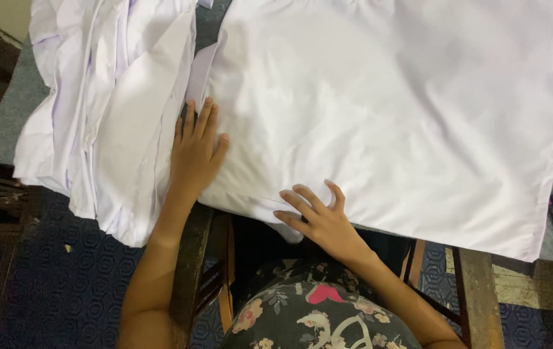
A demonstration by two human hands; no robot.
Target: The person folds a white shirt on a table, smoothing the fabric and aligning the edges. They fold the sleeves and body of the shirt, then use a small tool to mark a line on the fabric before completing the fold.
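While both hands lie spread and flat, a white cloth is being smoothed on the counter.

The left hand [197, 150] is pressed, fingers open, on the left edge of the white cloth [393, 110], and the right hand [318, 216] is laid open on its near hem; nothing is pinched. Just beside the left hand a pile of white garments [108, 110] is stacked on the grey counter [11, 110]. Judged from this, flattening is under way, and an even outward stroke seems called for.

Smooth white cloth sheet [386, 116] w/ slight sheen; worn wooden table frame [480, 291].
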